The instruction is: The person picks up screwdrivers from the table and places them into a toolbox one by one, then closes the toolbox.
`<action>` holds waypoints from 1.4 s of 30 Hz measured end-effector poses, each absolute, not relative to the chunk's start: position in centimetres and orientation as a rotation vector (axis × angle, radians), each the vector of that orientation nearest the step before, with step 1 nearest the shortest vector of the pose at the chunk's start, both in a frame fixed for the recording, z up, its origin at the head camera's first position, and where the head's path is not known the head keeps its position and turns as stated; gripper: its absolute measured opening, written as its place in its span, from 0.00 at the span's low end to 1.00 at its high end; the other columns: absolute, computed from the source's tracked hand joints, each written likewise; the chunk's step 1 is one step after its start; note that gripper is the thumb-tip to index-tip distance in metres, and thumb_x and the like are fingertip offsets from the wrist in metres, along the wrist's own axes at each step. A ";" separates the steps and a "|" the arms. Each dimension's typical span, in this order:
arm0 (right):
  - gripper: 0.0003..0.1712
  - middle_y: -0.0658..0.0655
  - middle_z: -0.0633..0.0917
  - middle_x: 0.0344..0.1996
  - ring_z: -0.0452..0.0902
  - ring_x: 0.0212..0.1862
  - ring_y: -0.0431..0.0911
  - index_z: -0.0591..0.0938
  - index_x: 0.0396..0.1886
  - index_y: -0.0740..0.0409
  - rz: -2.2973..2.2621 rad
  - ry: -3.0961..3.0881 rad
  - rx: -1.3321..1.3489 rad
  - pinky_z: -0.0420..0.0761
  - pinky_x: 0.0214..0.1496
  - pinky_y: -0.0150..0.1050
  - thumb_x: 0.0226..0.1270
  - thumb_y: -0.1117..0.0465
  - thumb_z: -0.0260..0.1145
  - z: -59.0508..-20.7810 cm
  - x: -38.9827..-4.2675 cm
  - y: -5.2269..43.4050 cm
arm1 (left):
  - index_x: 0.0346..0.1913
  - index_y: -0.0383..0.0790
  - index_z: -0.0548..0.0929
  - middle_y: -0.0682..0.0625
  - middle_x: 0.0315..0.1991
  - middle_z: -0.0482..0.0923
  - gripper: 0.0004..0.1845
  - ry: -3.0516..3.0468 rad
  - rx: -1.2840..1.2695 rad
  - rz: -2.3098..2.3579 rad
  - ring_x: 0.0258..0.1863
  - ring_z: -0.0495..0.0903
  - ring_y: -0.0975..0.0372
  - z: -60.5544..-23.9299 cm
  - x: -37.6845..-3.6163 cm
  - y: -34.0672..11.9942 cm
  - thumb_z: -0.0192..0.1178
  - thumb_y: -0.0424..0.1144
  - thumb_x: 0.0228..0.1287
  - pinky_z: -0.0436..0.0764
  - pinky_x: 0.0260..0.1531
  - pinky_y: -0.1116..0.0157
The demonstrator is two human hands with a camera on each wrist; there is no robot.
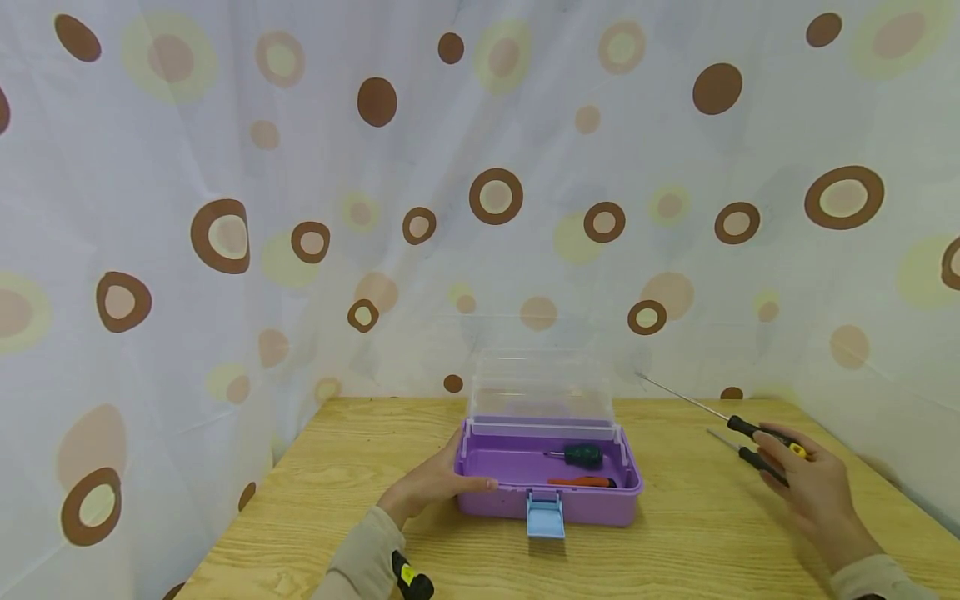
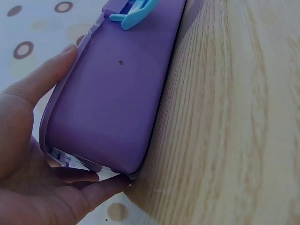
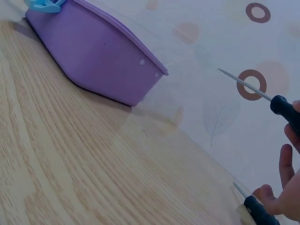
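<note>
A purple toolbox [image 1: 551, 504] stands on the table, its clear lid [image 1: 542, 383] raised at the back and its light blue latch [image 1: 545, 518] hanging down in front. Inside lie a dark green screwdriver [image 1: 582, 454] and an orange-handled tool [image 1: 583, 482]. My left hand [image 1: 435, 485] grips the toolbox's left end, thumb over the front rim. At the right, my right hand [image 1: 813, 483] holds a long black-handled screwdriver [image 1: 742, 427], its shaft pointing up and left. Just below is a second black-handled screwdriver [image 3: 257, 211]; whether the fingers touch it, I cannot tell.
A black handle-like object with a yellow mark [image 1: 412, 577] is beside my left sleeve, partly cut off by the frame. Behind the wooden table [image 1: 675, 550] hangs a white curtain with brown circles [image 1: 420, 167], also along both sides.
</note>
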State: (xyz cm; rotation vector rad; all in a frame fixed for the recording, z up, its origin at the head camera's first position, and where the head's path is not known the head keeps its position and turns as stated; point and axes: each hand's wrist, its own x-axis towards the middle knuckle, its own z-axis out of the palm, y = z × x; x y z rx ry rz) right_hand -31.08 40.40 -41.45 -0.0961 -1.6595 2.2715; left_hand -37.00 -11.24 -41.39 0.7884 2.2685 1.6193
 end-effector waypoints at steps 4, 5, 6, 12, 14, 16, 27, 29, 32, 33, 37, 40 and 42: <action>0.11 0.46 0.84 0.37 0.86 0.37 0.38 0.93 0.45 0.46 2.347 -1.618 -0.008 0.86 0.36 0.36 0.73 0.65 0.70 -41.4 -31.1 40.1 | 0.84 0.45 0.32 0.35 0.80 0.51 0.63 2.264 0.792 1.623 0.73 0.62 0.42 -41.4 -37.0 -11.3 0.73 0.44 0.63 0.53 0.73 0.40; 0.11 0.46 0.84 0.37 0.86 0.37 0.38 0.93 0.46 0.46 2.359 -1.615 0.010 0.86 0.36 0.36 0.73 0.66 0.68 -41.4 -31.1 40.0 | 0.84 0.45 0.32 0.35 0.80 0.51 0.63 2.265 0.791 1.623 0.73 0.62 0.42 -41.4 -37.0 -11.3 0.72 0.44 0.63 0.53 0.73 0.40; 0.12 0.46 0.84 0.38 0.86 0.38 0.39 0.93 0.46 0.47 2.371 -1.610 0.031 0.86 0.37 0.37 0.74 0.66 0.68 -41.4 -31.1 39.9 | 0.84 0.45 0.32 0.35 0.79 0.51 0.63 2.265 0.791 1.623 0.73 0.62 0.42 -41.4 -37.0 -11.3 0.72 0.44 0.63 0.53 0.73 0.40; 0.14 0.49 0.87 0.39 0.87 0.38 0.41 0.92 0.47 0.50 2.429 -1.574 0.182 0.87 0.40 0.39 0.77 0.69 0.63 -41.1 -31.3 39.5 | 0.84 0.44 0.32 0.35 0.79 0.51 0.63 2.264 0.785 1.621 0.73 0.62 0.43 -41.4 -37.0 -11.3 0.73 0.44 0.63 0.53 0.73 0.40; 0.15 0.50 0.87 0.38 0.87 0.38 0.41 0.91 0.48 0.51 2.436 -1.566 0.229 0.87 0.41 0.40 0.77 0.70 0.62 -41.1 -31.4 39.3 | 0.84 0.45 0.32 0.36 0.80 0.51 0.63 2.265 0.784 1.615 0.73 0.62 0.43 -41.4 -37.1 -11.3 0.72 0.44 0.63 0.53 0.73 0.40; 0.15 0.50 0.88 0.38 0.87 0.39 0.41 0.91 0.49 0.52 2.435 -1.566 0.264 0.87 0.41 0.40 0.77 0.71 0.61 -41.0 -31.4 39.0 | 0.84 0.45 0.32 0.36 0.80 0.51 0.63 2.266 0.786 1.610 0.73 0.63 0.44 -41.3 -37.1 -11.3 0.72 0.45 0.63 0.53 0.73 0.40; 0.17 0.48 0.88 0.39 0.86 0.42 0.40 0.90 0.52 0.51 2.470 -1.609 0.361 0.86 0.44 0.42 0.79 0.71 0.58 -40.6 -31.7 37.1 | 0.84 0.46 0.32 0.37 0.80 0.51 0.63 2.251 0.792 1.622 0.73 0.62 0.43 -41.3 -37.0 -11.3 0.73 0.44 0.63 0.52 0.73 0.40; 0.18 0.48 0.87 0.40 0.85 0.43 0.40 0.90 0.53 0.51 2.466 -1.624 0.382 0.86 0.45 0.42 0.80 0.71 0.58 -40.5 -31.8 36.8 | 0.84 0.45 0.32 0.37 0.80 0.51 0.63 2.253 0.790 1.626 0.73 0.62 0.43 -41.3 -36.9 -11.3 0.72 0.44 0.63 0.52 0.73 0.40; 0.17 0.48 0.86 0.42 0.85 0.43 0.41 0.89 0.54 0.51 2.454 -1.654 0.408 0.86 0.46 0.42 0.80 0.70 0.57 -40.4 -31.8 36.4 | 0.84 0.45 0.32 0.37 0.80 0.50 0.63 2.254 0.796 1.625 0.73 0.61 0.43 -41.2 -36.8 -11.3 0.72 0.44 0.63 0.52 0.73 0.40; 0.17 0.48 0.85 0.43 0.85 0.44 0.41 0.89 0.55 0.52 2.450 -1.663 0.415 0.86 0.46 0.42 0.80 0.70 0.57 -40.4 -31.8 36.3 | 0.84 0.45 0.32 0.37 0.80 0.50 0.63 2.251 0.800 1.627 0.73 0.61 0.43 -41.2 -36.8 -11.2 0.72 0.43 0.63 0.52 0.73 0.40; 0.17 0.48 0.82 0.45 0.84 0.45 0.41 0.88 0.56 0.52 2.434 -1.706 0.434 0.85 0.47 0.41 0.81 0.69 0.57 -40.1 -31.7 35.7 | 0.84 0.46 0.32 0.37 0.80 0.50 0.63 2.242 0.815 1.630 0.73 0.61 0.43 -41.1 -36.8 -11.2 0.72 0.43 0.64 0.53 0.74 0.41; 0.16 0.48 0.82 0.45 0.83 0.45 0.41 0.88 0.56 0.52 2.403 -1.751 0.441 0.85 0.48 0.41 0.81 0.68 0.58 -40.1 -31.9 35.2 | 0.84 0.47 0.31 0.37 0.80 0.51 0.63 2.239 0.815 1.632 0.73 0.61 0.42 -41.1 -36.9 -11.2 0.72 0.43 0.64 0.53 0.74 0.41; 0.16 0.47 0.81 0.45 0.82 0.45 0.41 0.88 0.56 0.52 2.373 -1.785 0.447 0.84 0.48 0.40 0.81 0.68 0.58 -40.1 -32.0 34.9 | 0.84 0.47 0.31 0.37 0.80 0.51 0.63 2.239 0.814 1.631 0.73 0.61 0.42 -41.2 -36.9 -11.2 0.72 0.43 0.64 0.53 0.73 0.41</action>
